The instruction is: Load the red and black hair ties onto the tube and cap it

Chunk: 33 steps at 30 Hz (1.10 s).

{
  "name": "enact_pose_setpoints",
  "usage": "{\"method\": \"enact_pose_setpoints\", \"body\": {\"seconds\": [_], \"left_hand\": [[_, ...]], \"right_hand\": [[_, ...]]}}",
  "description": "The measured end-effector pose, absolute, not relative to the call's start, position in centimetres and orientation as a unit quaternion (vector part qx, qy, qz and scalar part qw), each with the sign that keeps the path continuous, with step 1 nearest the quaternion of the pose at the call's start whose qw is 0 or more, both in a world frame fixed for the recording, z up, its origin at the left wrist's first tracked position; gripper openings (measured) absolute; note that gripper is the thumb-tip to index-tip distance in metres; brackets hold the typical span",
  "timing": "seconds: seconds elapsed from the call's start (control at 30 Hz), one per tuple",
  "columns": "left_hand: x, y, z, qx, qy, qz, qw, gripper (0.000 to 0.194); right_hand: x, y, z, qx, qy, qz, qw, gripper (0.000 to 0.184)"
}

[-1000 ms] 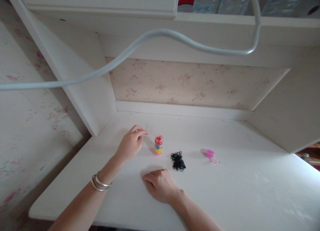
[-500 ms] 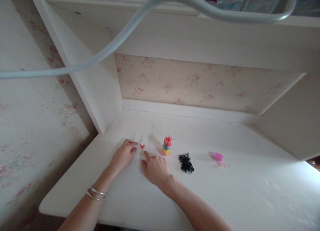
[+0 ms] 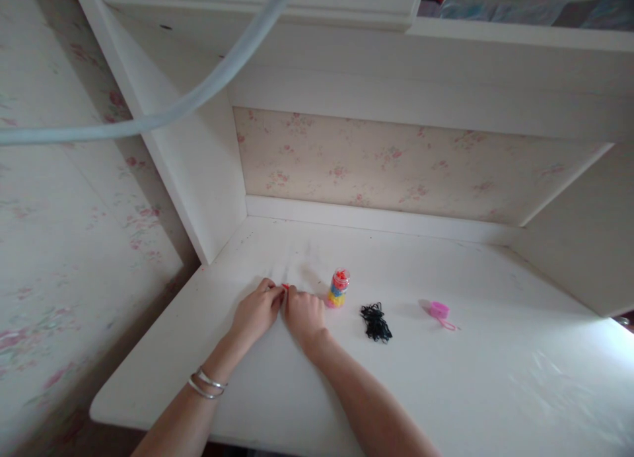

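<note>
Here I have both hands low on the white desk [image 3: 475, 378], fingertips nearly together. The left hand [image 3: 256, 310], two bangles [image 3: 207, 383] on its wrist, has thumb and forefinger drawn in close to a small red piece [image 3: 286, 286]. The right hand [image 3: 304, 315] comes in from the other side, fingers curled, its forefinger at that same red piece. The piece sits right between the fingertips, mostly covered; it looks like a little band, though from here I can't tell whether either hand grips it or only touches it. Just beyond the right hand's knuckles stands the open clear jar [image 3: 339, 289], upright, with red, blue and yellow bits inside. Right of that hand lies the black pile of bands [image 3: 376, 323], and well off to its right, the pink lid [image 3: 439, 310] with its loop.
</note>
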<state>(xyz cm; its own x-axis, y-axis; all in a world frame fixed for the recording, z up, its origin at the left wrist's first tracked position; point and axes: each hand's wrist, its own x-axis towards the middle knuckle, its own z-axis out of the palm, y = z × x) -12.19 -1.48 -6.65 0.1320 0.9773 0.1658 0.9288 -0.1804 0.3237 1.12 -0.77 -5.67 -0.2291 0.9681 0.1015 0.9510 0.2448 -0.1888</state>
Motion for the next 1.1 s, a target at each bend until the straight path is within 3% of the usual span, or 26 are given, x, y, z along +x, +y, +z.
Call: {"method": "enact_pose_setpoints", "body": {"seconds": [0.4, 0.73, 0.83, 1.1], "left_hand": [[-12.1, -1.7, -6.4, 0.774, 0.604, 0.173, 0.078, 0.029], [-11.1, -1.4, -7.1, 0.759, 0.622, 0.182, 0.059, 0.028], [-11.0, -1.3, -7.0, 0.750, 0.633, 0.177, 0.071, 0.028], [-11.1, -1.3, -6.6, 0.745, 0.632, 0.187, 0.104, 0.025]], "right_hand": [[5.3, -4.2, -5.4, -0.587, -0.791, 0.039, 0.169, 0.023], [11.5, -4.7, -1.3, -0.573, -0.627, 0.226, 0.476, 0.038], [13.1, -2.9, 0.8, -0.584, -0.611, 0.239, 0.479, 0.043], [13.0, -1.2, 2.0, -0.605, -0.675, 0.167, 0.388, 0.039]]}}
